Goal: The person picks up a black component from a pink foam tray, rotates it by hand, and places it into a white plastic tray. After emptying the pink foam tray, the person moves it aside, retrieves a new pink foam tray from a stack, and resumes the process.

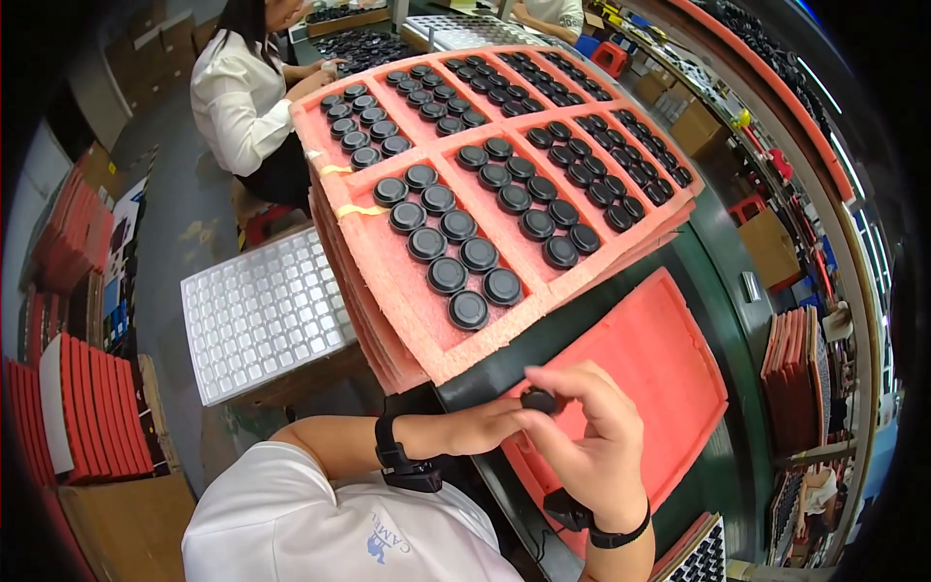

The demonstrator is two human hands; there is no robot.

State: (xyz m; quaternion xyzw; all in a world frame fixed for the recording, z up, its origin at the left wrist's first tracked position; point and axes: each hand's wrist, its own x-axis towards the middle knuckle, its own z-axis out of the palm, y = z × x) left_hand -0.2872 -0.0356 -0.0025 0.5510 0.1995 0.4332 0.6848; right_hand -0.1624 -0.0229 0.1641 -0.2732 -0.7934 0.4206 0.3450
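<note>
**Small part, lots of fingers, foam edges everywhere**

So the left hand (485, 427) looks clamped by its fingertips on one side of a black round part (539, 400). The right hand (603, 441) has thumb and forefinger curled around the same piece, but it's blurry there, so no telling whether they actually press on it. The part sits up in the air, over the near-left side of a flat pink tray (645, 364).

Biggest risk, imo: a drop. It's smooth-looking, it's round, and only a bit of rim seems pinched, so a bump from the right thumb could pop it loose. It'd maybe land on the foam, or miss left and roll on the green bench (713, 257).

Next worry is the foam tray stack (465, 357). Its near corner hangs close to the left forearm, and the chunky black wristband (400, 464) might snag it if the elbow lifts. A jolt could shift the black discs (447, 275) in their compartments.

Room-wise, the good side is right: bare pink foam, then green surface past its raised rim. Left is tighter, with the stack plus a white pocketed tray (267, 320) beyond it.
</note>
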